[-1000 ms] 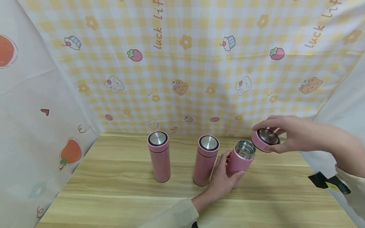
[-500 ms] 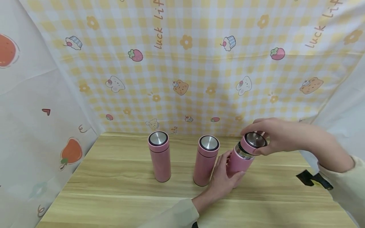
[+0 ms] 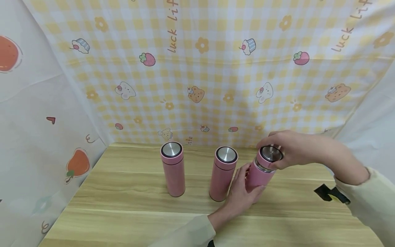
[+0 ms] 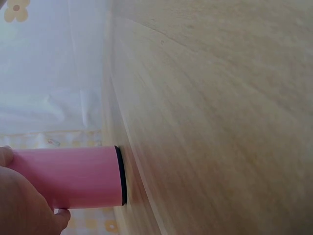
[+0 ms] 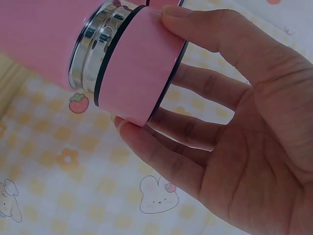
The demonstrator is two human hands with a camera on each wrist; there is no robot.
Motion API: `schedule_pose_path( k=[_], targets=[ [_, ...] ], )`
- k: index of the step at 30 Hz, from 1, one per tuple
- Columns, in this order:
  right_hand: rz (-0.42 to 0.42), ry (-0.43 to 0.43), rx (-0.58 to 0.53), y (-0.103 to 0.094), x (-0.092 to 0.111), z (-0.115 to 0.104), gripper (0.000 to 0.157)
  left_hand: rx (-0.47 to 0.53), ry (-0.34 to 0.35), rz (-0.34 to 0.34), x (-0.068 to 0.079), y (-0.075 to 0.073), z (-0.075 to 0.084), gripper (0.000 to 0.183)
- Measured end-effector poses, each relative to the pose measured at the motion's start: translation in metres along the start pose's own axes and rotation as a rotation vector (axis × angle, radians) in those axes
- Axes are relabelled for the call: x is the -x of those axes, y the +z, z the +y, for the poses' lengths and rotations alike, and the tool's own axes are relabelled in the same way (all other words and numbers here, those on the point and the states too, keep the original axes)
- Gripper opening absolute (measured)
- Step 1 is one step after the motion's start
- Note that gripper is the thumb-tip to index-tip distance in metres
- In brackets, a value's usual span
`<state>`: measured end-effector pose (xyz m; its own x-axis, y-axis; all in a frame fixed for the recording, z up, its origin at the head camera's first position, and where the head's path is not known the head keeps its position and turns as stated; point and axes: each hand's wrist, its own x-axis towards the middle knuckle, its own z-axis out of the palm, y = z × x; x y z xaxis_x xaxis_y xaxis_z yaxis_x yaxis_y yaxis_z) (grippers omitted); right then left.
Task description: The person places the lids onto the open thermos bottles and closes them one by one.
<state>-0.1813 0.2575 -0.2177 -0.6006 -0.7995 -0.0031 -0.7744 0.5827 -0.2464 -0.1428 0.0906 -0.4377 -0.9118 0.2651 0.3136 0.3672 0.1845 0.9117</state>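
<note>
At the right of the head view, a pink thermos bottle [image 3: 259, 176] stands on the wooden table. The left hand [image 3: 239, 195] grips its body low down; in the left wrist view the bottle's dark base [image 4: 122, 175] meets the tabletop. The right hand [image 3: 293, 149] holds the pink lid [image 3: 266, 158] by its rim, thumb on one side and fingers on the other. That lid sits over the bottle's mouth. A band of the steel neck [image 5: 90, 56] shows between lid and body in the right wrist view.
Two more pink thermos bottles with lids on stand to the left, one close to the left hand [image 3: 222, 175] and one farther off [image 3: 174, 171]. A yellow checked cloth [image 3: 197, 68] hangs behind the table [image 3: 123, 199], and white cloth [image 3: 46, 85] hangs at the left side.
The right hand has moved left and down with the lid, from beside the open bottle onto its mouth. The left hand and the other bottles have stayed put.
</note>
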Motion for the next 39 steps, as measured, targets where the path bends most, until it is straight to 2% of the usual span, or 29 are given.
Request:
schedule_pose_path(
  k=[11,24,39],
  targets=[
    [-0.036,0.047,-0.013,0.010,-0.005,0.004,0.049,0.004,0.008,-0.003,0.001,-0.001,0.000,0.070],
    [-0.026,0.077,0.023,0.012,-0.004,0.002,0.051,0.012,0.032,-0.003,0.000,-0.001,0.001,0.070],
    [-0.006,0.076,-0.011,0.015,-0.004,-0.001,0.037,0.027,0.037,-0.014,0.000,-0.001,-0.003,0.070]
  ],
)
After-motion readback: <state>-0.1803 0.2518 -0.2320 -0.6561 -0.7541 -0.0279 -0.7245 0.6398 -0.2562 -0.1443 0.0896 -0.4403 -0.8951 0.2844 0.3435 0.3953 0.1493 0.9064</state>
